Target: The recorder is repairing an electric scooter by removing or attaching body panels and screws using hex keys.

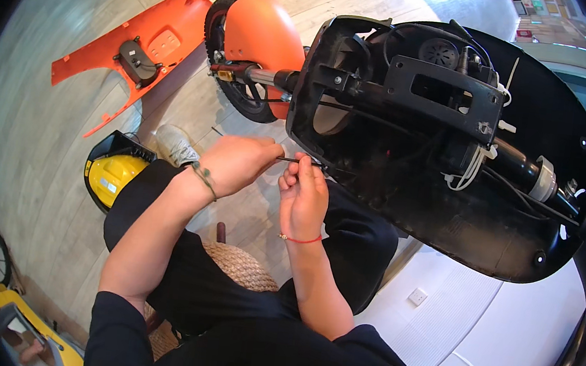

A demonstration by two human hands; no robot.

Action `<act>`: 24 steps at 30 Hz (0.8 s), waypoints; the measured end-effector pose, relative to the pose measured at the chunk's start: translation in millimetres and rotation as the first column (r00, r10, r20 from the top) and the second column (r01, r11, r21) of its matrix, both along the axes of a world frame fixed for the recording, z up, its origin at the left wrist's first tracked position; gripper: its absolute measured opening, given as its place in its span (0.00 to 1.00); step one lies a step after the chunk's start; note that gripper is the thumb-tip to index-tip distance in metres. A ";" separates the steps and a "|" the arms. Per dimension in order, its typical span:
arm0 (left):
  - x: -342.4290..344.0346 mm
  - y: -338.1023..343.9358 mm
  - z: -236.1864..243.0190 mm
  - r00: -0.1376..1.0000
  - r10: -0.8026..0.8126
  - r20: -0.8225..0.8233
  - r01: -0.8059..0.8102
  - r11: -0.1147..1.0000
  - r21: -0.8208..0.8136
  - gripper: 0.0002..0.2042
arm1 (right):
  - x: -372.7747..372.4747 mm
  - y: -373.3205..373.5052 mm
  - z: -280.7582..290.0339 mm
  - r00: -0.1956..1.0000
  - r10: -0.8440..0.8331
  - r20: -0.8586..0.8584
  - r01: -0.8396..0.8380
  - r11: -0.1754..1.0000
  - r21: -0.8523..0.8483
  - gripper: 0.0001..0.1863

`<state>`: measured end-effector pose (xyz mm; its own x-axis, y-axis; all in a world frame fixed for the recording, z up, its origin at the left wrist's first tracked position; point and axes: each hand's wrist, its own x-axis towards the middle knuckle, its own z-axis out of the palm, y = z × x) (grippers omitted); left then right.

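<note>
A large black body panel point(403, 223) of a scooter, its hollow inner side toward me, stands tilted at the right. At its lower left edge, my left hand point(241, 162) is closed round a thin dark rod point(285, 159), whose exact kind I cannot make out. My right hand point(304, 195) pinches the same rod close to the panel's edge. Its far tip is hidden by fingers and panel. Beyond, an orange front fender point(263, 26) covers the black-tyred wheel point(218, 28). A black bracket point(401, 73), cables and white zip ties point(477, 163) sit inside the panel.
On the floor at the left lie an orange panel point(182, 18) with a dark part attached and a yellow-and-black helmet point(113, 177). A woven stool seat point(238, 263) is beneath me. White panelling point(428, 326) stands at lower right, a yellow-framed object point(28, 319) at lower left.
</note>
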<state>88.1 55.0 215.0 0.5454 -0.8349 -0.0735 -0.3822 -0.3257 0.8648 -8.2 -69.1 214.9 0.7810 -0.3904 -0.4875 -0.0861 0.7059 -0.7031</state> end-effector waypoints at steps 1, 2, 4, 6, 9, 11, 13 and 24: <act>-1.4 -1.8 -0.8 0.941 -0.005 0.339 -0.011 0.999 0.045 0.06 | -2.1 -1.1 -2.1 1.000 0.007 -0.014 -0.007 1.000 -0.021 0.11; -2.2 -2.7 -1.6 0.941 -0.005 0.338 -0.010 0.999 0.042 0.06 | -3.8 -2.0 -3.2 0.999 0.014 -0.029 -0.015 0.999 -0.041 0.11; -2.4 -2.6 -1.9 0.915 0.021 0.403 -0.032 0.999 0.020 0.06 | -3.5 -1.8 -2.0 1.000 0.000 -0.024 -0.001 0.999 -0.033 0.11; -5.6 -2.0 -2.5 0.915 0.108 0.388 -0.103 0.994 -0.035 0.06 | 0.0 0.6 1.4 1.000 -0.012 -0.016 0.011 1.000 -0.020 0.11; -7.6 -1.2 -0.4 0.955 0.251 0.157 -0.241 0.967 -0.079 0.10 | 0.8 -0.1 3.8 0.999 -0.033 -0.003 0.033 0.999 0.001 0.11; -4.4 0.4 0.9 0.951 0.304 -0.054 -0.306 0.951 -0.044 0.14 | 0.1 -0.8 0.9 0.999 -0.033 -0.012 0.033 0.999 0.014 0.11; 1.9 0.0 0.4 0.632 0.328 -0.702 -0.364 0.926 0.105 0.24 | -1.3 -0.8 2.3 1.000 -0.027 0.000 0.027 1.000 0.014 0.11; -2.8 -1.8 2.0 0.186 0.078 -0.980 -0.293 0.956 0.020 0.19 | 1.2 0.4 6.0 0.999 -0.053 0.012 0.053 0.998 0.036 0.11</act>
